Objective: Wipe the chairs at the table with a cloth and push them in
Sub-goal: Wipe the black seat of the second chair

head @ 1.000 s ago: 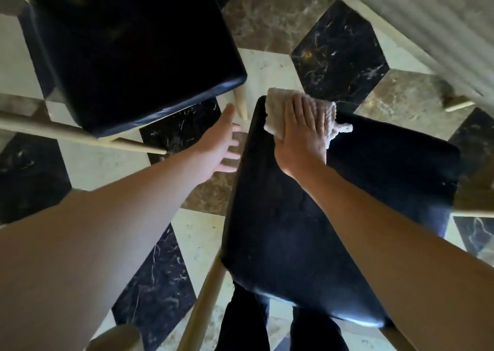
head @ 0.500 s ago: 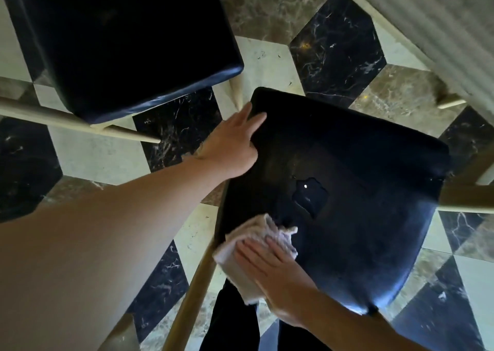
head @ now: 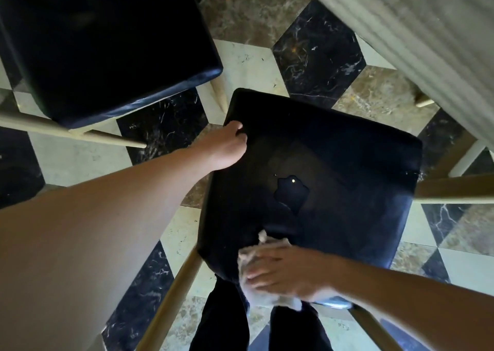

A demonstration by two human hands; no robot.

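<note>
Chairs with black padded leather-look seats and pale wooden frames fill most of the view: the nearer black square seat [head: 334, 185] sits centre-right, directly below the camera, and a second black cushioned chair [head: 107, 46] stands beside it at upper left, the two close together but not touching, with a pale tapered chair leg [head: 220, 94] showing in the gap between them. Both stand on a marble floor of black, cream and brown diamond tiles [head: 318, 54]. A pale ribbed surface edge [head: 417, 27] runs diagonally across the upper right corner, just beyond the far corner of the nearer seat. That seat has a glossy wet-looking patch [head: 291, 194] near its middle, with a small bright glint in it. Pale wooden rails [head: 171, 294] of the chair frame slant along the seat's left and near edges, and dark trouser legs [head: 222, 321] show beneath the near edge. The person's left arm reaches across from lower left, and the left hand [head: 227, 147] rests on the seat's left edge near its far corner, fingers curled over the rim and closed on it. The right hand [head: 283, 273] lies at the seat's near edge, fingers spread flat and pressing down on a crumpled white cloth [head: 263, 246], which bunches out around the fingers and is blurred.
</note>
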